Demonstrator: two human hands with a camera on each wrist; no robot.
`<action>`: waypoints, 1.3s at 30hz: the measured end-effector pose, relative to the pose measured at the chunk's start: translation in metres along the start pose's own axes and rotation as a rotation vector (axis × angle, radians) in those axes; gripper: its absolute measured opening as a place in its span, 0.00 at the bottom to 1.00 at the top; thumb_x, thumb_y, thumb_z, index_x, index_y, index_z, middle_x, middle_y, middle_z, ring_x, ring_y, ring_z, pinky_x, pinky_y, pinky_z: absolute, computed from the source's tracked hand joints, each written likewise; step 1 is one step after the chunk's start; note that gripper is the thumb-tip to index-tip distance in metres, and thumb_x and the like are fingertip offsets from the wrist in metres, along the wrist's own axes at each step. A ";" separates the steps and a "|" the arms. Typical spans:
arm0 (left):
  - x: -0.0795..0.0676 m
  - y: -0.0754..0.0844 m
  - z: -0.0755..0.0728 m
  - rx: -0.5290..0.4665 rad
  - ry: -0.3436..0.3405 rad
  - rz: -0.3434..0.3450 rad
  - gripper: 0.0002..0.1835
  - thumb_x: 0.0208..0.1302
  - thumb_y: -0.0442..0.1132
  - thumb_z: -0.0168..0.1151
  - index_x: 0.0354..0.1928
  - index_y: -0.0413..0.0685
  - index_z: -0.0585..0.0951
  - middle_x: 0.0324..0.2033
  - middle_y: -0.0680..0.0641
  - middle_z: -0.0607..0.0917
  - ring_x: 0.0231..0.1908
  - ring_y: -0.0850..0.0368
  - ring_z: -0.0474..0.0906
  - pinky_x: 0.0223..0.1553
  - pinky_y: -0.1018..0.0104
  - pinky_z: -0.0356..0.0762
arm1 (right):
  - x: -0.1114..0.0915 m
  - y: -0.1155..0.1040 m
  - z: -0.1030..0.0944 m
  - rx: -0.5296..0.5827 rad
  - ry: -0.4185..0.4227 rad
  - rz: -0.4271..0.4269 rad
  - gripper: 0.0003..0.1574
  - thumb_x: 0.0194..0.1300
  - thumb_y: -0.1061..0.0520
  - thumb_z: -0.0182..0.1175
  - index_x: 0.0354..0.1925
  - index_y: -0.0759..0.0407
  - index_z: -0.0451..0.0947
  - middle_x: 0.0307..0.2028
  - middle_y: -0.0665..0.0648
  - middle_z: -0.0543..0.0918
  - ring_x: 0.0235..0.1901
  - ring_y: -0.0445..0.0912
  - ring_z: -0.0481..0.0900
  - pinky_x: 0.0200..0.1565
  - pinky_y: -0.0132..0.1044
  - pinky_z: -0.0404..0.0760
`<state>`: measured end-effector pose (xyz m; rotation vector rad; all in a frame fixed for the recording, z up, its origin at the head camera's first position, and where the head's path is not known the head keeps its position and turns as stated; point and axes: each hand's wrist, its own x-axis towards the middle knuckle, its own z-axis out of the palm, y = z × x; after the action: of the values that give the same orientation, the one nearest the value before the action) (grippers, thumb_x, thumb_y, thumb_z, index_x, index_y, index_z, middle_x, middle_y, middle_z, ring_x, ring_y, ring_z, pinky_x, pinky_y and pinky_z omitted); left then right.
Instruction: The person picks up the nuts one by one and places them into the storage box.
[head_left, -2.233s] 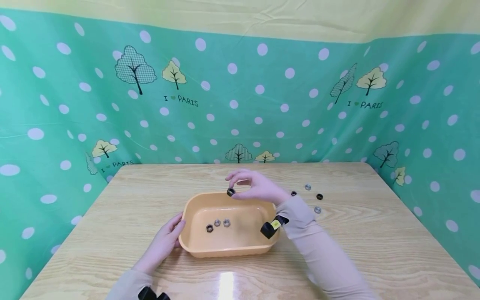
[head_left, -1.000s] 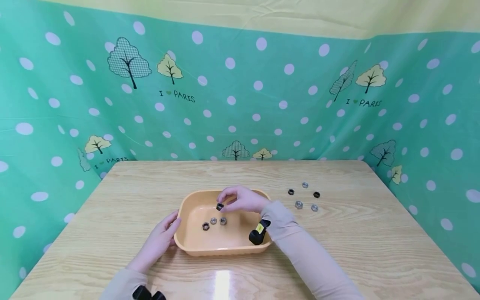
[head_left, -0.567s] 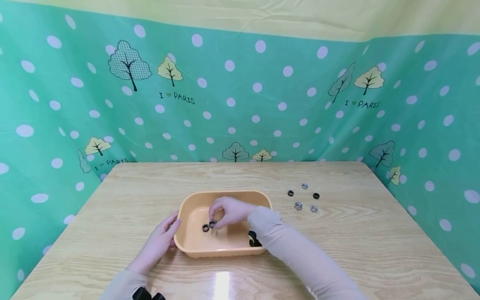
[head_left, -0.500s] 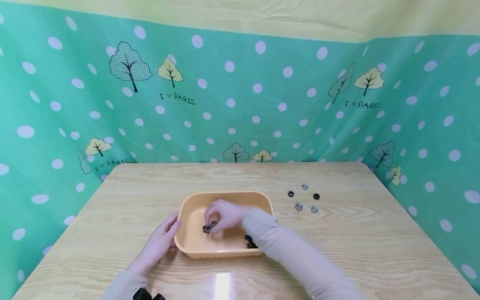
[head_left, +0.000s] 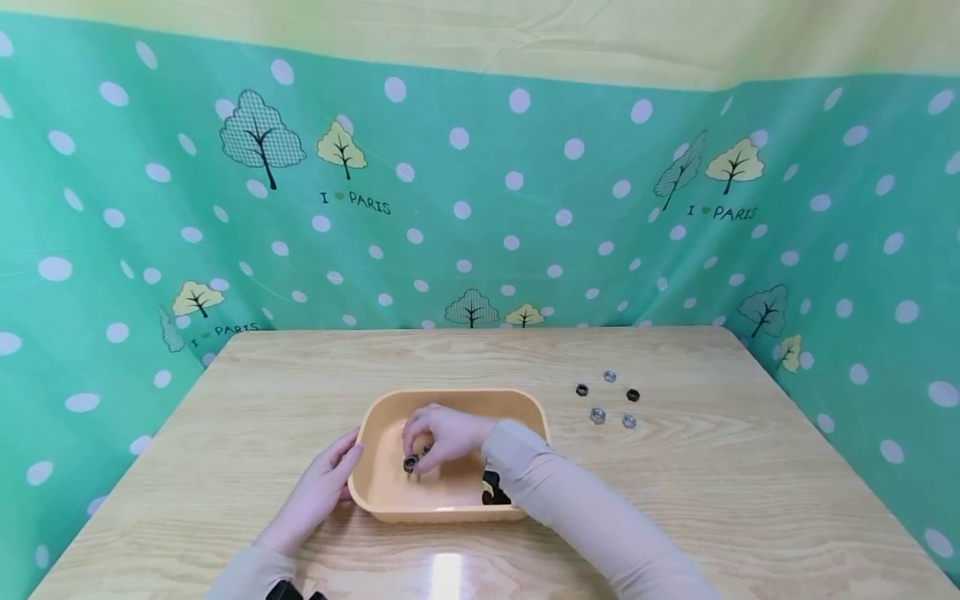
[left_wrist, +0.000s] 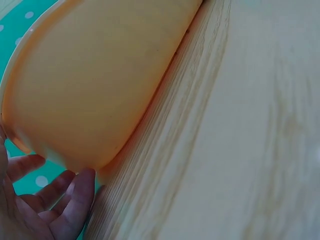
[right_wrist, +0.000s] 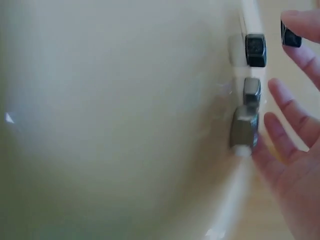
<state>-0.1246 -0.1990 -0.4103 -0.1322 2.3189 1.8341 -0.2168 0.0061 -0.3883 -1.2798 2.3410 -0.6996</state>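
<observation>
My right hand [head_left: 442,435] reaches down into a peach plastic tray [head_left: 450,514], thumb and forefinger pinching a black hex nut [right_wrist: 291,37]. Close to its fingers, on the tray floor, lie another black nut [right_wrist: 256,50], a small silver nut [right_wrist: 252,91] and a larger silver nut [right_wrist: 244,127]. In the head view the hand partly hides these nuts. At the tray's left end, my left hand [head_left: 321,492] rests against the outer wall; the left wrist view shows its relaxed fingertips touching the tray's side.
On the wooden table [head_left: 720,517], right of the tray, several loose nuts lie spread out, among them a black nut [head_left: 633,395] and a silver nut [head_left: 597,416]. A green dotted curtain [head_left: 465,183] hangs behind the table and along its sides.
My right hand has carried the black nut over the tray's far rim, then down and leftward to the nuts inside. The left hand stays at the tray's left end.
</observation>
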 end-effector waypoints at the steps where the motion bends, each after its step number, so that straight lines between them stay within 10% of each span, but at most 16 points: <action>1: 0.000 0.000 0.000 0.004 -0.002 -0.001 0.27 0.76 0.41 0.41 0.71 0.36 0.56 0.63 0.27 0.66 0.43 0.48 0.82 0.34 0.63 0.86 | 0.000 -0.002 0.000 -0.006 -0.012 -0.001 0.10 0.49 0.56 0.72 0.33 0.52 0.83 0.47 0.50 0.79 0.50 0.39 0.67 0.55 0.23 0.64; 39: -0.001 -0.004 0.005 0.004 0.038 0.020 0.26 0.75 0.40 0.43 0.69 0.36 0.59 0.59 0.26 0.71 0.42 0.47 0.82 0.34 0.62 0.87 | 0.017 -0.006 0.016 -0.206 -0.040 0.008 0.09 0.46 0.49 0.74 0.28 0.44 0.84 0.47 0.43 0.76 0.49 0.37 0.63 0.52 0.20 0.60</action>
<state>-0.1227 -0.1953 -0.4150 -0.1449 2.3573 1.8526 -0.2125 -0.0148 -0.3991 -1.3543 2.4349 -0.4339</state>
